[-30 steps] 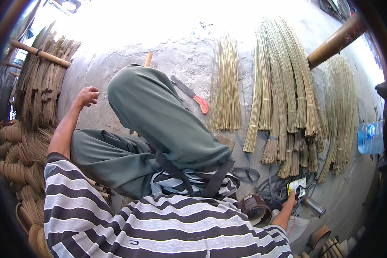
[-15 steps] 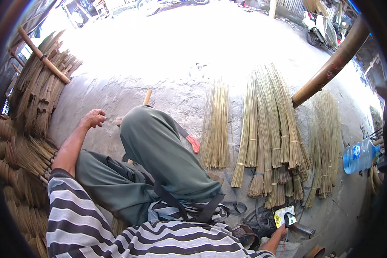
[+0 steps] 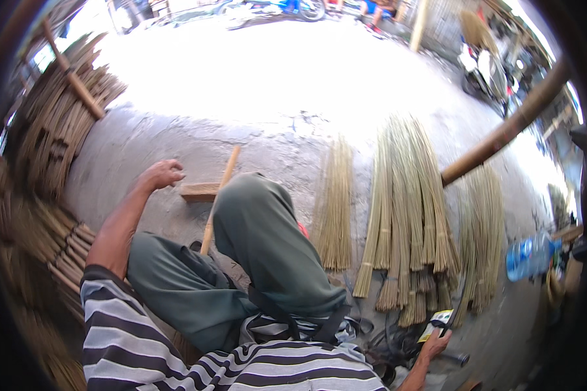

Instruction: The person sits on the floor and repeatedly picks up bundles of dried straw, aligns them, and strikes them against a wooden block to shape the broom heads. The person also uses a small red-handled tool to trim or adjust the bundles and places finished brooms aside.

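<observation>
My left hand (image 3: 163,174) hangs in the air past my left knee, its fingers loosely bent and apart, with nothing visible in them. Near it are a short wooden block (image 3: 199,191) and a thin wooden stick (image 3: 227,171), which slants up beside my raised knee. Low on the right, my right hand (image 3: 435,343) grips a white-and-yellow packet (image 3: 439,319) that has a dark shape across it. A dark cylinder (image 3: 455,357) lies next to that hand. Just beyond stand out several tied bundles of broom sticks (image 3: 407,221) on the ground, thick ends toward me.
Single broom-stick bundles (image 3: 336,208) (image 3: 481,228) lie either side. A bamboo pole (image 3: 502,143) slants in from the right, above a blue water jug (image 3: 529,257). More bundles (image 3: 59,130) are stacked at left. Motorbikes (image 3: 492,68) and another person's legs (image 3: 379,16) show far off.
My right hand has brought the packet up and away from the dark cylinder. The view has shifted, uncovering more of the block and the stick. My left hand's fingers look a little straighter.
</observation>
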{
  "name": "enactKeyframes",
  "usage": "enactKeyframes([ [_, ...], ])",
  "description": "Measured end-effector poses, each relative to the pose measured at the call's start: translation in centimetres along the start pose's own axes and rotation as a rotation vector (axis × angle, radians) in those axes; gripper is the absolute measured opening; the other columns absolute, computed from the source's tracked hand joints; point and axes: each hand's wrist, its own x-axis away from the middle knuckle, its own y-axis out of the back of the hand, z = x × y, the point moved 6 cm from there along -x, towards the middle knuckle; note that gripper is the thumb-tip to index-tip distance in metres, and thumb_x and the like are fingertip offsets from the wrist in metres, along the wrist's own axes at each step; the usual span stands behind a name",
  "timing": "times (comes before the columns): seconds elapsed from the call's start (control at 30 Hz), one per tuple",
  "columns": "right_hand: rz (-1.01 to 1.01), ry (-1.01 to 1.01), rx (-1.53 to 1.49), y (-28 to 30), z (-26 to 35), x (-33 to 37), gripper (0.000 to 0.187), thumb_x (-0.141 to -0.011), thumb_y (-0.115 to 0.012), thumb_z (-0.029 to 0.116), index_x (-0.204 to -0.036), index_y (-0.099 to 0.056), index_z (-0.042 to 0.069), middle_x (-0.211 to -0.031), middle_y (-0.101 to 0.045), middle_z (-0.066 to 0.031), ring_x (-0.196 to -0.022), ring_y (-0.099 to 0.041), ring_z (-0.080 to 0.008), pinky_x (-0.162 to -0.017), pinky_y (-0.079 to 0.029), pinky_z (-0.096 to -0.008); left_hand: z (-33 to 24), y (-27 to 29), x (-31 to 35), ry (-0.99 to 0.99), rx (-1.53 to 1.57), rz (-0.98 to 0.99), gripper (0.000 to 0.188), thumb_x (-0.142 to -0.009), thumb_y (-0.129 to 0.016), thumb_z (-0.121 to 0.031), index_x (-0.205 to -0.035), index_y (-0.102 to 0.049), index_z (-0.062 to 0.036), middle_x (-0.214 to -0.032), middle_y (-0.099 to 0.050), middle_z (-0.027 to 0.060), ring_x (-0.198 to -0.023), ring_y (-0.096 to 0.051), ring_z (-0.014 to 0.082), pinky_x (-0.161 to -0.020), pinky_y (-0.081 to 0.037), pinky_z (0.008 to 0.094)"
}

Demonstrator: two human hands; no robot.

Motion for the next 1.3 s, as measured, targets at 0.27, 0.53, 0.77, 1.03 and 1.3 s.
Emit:
enactKeyframes([
  [0.27,0.331,0.484,-0.269,-6.3,24.7,5.0,0.043,-0.09,-0.067,0.017,-0.128,-0.064,-0.003,-0.114,-0.071,-0.0251,-0.107,-0.068,-0.0449,-0.096,-0.052,-0.0495,-0.5,0.6,-0.7,0.036,-0.07,-0.068,0.055,-0.096,-0.074,-0.038,-0.137,-0.066,-0.0026,-0.119,-0.076,0.0191,-0.091,-0.078,0.0244,-0.088,-0.06,0.0421],
  [0.53,0.584,0.74,-0.526,-13.2,45.2,12.3,0.03,-0.093,-0.069,0.017,-0.116,-0.068,-0.002,-0.102,-0.073,-0.0215,-0.095,-0.071,-0.0349,-0.087,-0.054,-0.0451,-1.7,1.0,-2.2,-0.006,0.206,-0.066,0.057,-0.095,-0.077,-0.032,-0.14,-0.064,0.0015,-0.12,-0.076,0.0191,-0.091,-0.074,0.0236,-0.084,-0.061,0.0391],
  [0.77,0.825,0.797,-0.554,-21.9,58.8,15.3,0.025,-0.097,-0.069,0.02,-0.114,-0.069,0.001,-0.098,-0.072,-0.0164,-0.084,-0.069,-0.0276,-0.077,-0.056,-0.0441,-2.1,4.1,0.7,-0.008,0.1,-0.186,0.055,-0.098,-0.072,-0.033,-0.144,-0.063,-0.0033,-0.127,-0.074,0.0203,-0.106,-0.074,0.0281,-0.095,-0.059,0.0441],
  [1.03,0.3,0.884,-0.374,-30.5,69.6,14.4,0.026,-0.098,-0.07,0.027,-0.111,-0.067,0.006,-0.1,-0.067,-0.0164,-0.087,-0.073,-0.0376,-0.076,-0.057,-0.0493,-3.8,6.3,5.4,0.037,0.113,-0.262,0.053,-0.099,-0.071,-0.033,-0.145,-0.063,-0.0079,-0.129,-0.073,0.0215,-0.118,-0.072,0.0337,-0.098,-0.06,0.0509],
  [1.3,0.665,0.962,-0.084,-38.5,67.4,22.2,0.062,-0.091,-0.081,0.039,-0.142,-0.058,0.012,-0.122,-0.067,-0.0184,-0.097,-0.075,-0.0347,-0.084,-0.061,-0.0491,-4.8,4.9,5.8,0.067,0.027,-0.164,0.051,-0.1,-0.071,-0.032,-0.145,-0.063,-0.0087,-0.13,-0.073,0.022,-0.115,-0.073,0.0333,-0.098,-0.061,0.0512],
])
